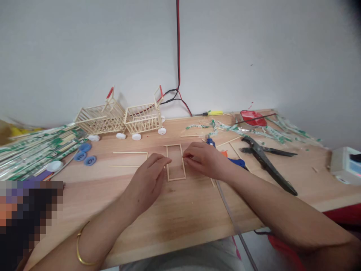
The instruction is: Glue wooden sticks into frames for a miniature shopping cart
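Observation:
A small rectangular frame of thin wooden sticks (176, 179) lies on the table between my two hands. My left hand (149, 182) has its thumb and fingers pinched together at the frame's left side. At the right side, the fingertips of my right hand (205, 160) close on the stick there. A U-shaped piece of sticks (128, 153) rests to the left, partly covered by my left hand. Behind my right forearm sits a blue glue gun (210, 141), mostly hidden.
Two stick-built model shopping carts (101, 118) with white wheels stand at the back left. Packaged sticks (36, 150) and blue wheels (80, 156) lie left. Black cutters (266, 162), a yellow-handled screwdriver (216, 113), and torn wrappers (279, 131) are at right. A white box (342, 165) stands far right.

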The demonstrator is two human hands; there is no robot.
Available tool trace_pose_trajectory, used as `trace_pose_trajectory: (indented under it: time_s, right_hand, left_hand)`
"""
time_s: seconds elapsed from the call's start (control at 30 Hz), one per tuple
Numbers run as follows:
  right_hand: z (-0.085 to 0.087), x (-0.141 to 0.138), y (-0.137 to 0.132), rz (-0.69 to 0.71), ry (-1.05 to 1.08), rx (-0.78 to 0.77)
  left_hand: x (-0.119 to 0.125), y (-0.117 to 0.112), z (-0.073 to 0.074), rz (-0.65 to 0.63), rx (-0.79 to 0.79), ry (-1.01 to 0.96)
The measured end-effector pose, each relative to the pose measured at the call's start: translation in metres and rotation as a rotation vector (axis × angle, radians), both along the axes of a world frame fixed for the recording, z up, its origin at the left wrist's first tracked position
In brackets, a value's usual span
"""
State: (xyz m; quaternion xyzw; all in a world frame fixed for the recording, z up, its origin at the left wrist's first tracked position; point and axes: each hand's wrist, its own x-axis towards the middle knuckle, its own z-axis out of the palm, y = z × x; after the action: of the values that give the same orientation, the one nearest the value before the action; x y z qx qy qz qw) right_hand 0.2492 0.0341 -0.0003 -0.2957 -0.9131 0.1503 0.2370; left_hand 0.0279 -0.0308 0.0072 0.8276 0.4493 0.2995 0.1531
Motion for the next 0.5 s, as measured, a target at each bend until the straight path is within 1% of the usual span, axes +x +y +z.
trace_pose_trajectory:
  time_s: [0.07,0.13,0.27,0.33,0.4,0.5]
  right_hand:
    - [0.0001,-0.001,-0.0003,0.013,0.009,0.027]
    - [0.0003,-0.0018,-0.0008,0.023,0.004,0.05]
    - [0.0015,-0.0027,-0.002,0.026,0.005,0.082]
    - [0.0027,-0.0026,-0.0024,-0.029,0.066,0.097]
    - [0.0042,-0.002,-0.0024,-0.114,0.139,0.114]
    - [0.0053,-0.0004,-0.0014,-0.213,0.175,0.139]
  left_hand:
    - [-0.0007,0.0,-0.0018,-0.001,0.008,0.012]
    - [-0.0023,0.0008,-0.0033,0.028,0.0,0.03]
    - [-0.0047,0.0022,-0.0031,0.139,-0.021,-0.016]
    - [-0.005,0.0025,-0.0012,0.214,-0.025,-0.058]
    - [-0.0053,0.0029,0.0011,0.27,-0.022,-0.076]
    - [-0.0067,0.0041,0.0028,0.28,-0.059,-0.047]
